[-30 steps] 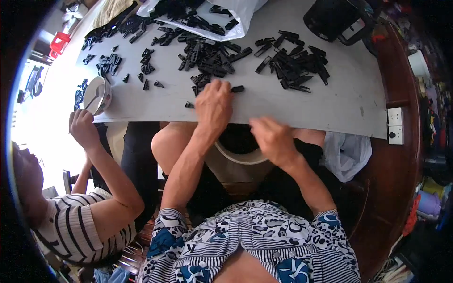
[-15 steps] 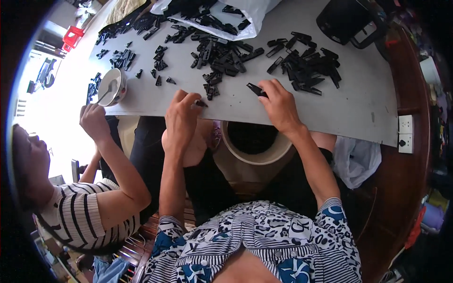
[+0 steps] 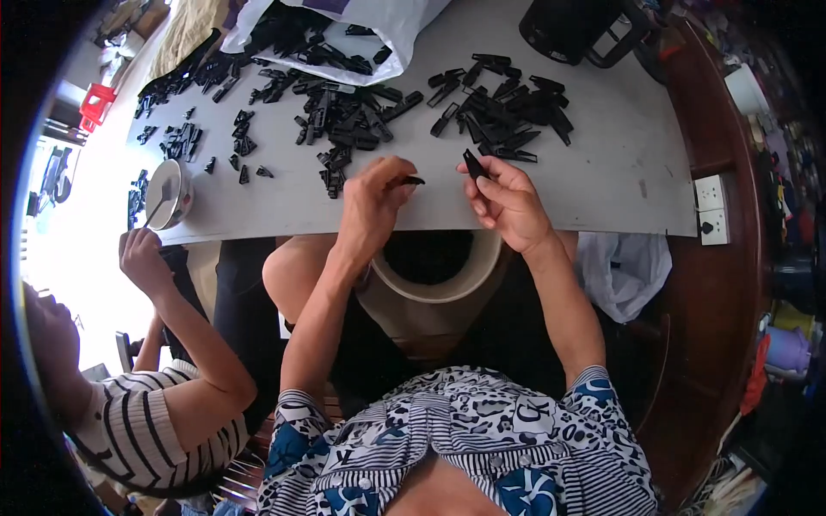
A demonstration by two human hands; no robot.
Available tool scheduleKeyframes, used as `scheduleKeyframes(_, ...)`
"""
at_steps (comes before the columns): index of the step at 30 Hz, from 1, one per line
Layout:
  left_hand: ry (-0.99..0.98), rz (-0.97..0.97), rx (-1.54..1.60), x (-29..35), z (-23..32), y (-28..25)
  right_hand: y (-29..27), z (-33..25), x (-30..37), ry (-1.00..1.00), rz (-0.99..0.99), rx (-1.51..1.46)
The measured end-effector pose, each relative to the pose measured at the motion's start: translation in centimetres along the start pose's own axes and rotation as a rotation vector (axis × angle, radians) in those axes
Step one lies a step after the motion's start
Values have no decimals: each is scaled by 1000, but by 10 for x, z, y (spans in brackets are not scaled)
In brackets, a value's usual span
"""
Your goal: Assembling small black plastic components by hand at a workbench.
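Both hands have come closer together, and the right hand [image 3: 516, 206] has turned so that its long black piece [image 3: 475, 166] points more toward the heaps. Under all this is the big gray table [image 3: 602, 193]. A round tub [image 3: 430, 297] sits lower down, by the table's front edge. The hands are near that edge, so a piece that slips might fall in. Up the table, the right heap [image 3: 508, 112] and the left heap [image 3: 344, 133] lie close together, and a bump could mix them. The right hand pinches the long black piece between thumb and fingers; its narrow end sticks out past them. A loose pinch might let it twist. The left hand [image 3: 372, 206] pinches a small dark piece [image 3: 415, 181]. Only the end pokes out at its fingertips, so I can't tell how firmly it is held. The two held pieces are apart.
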State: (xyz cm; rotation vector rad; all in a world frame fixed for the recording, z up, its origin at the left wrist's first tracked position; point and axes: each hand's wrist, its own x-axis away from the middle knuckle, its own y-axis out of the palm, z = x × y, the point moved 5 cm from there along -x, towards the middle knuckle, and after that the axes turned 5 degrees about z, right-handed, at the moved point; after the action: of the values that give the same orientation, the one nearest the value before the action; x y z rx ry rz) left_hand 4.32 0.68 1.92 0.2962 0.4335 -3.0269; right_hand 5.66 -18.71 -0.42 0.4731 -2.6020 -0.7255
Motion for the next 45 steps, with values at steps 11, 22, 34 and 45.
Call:
scheduleKeyframes(11,190,-86,-361,-4,1,11,14,-22,1,-363,156,1028)
scheduleKeyframes(22,146,-111,-401,0,2,9,37,-18,-6,-545,9,1490)
scheduleKeyframes(34,138,-60,-261,-4,-1,8,41,-25,-10,-575,-117,1610)
scheduleKeyframes(45,177,-37,-324,-3,-2,9,62,-25,-15,-699,-294,2074)
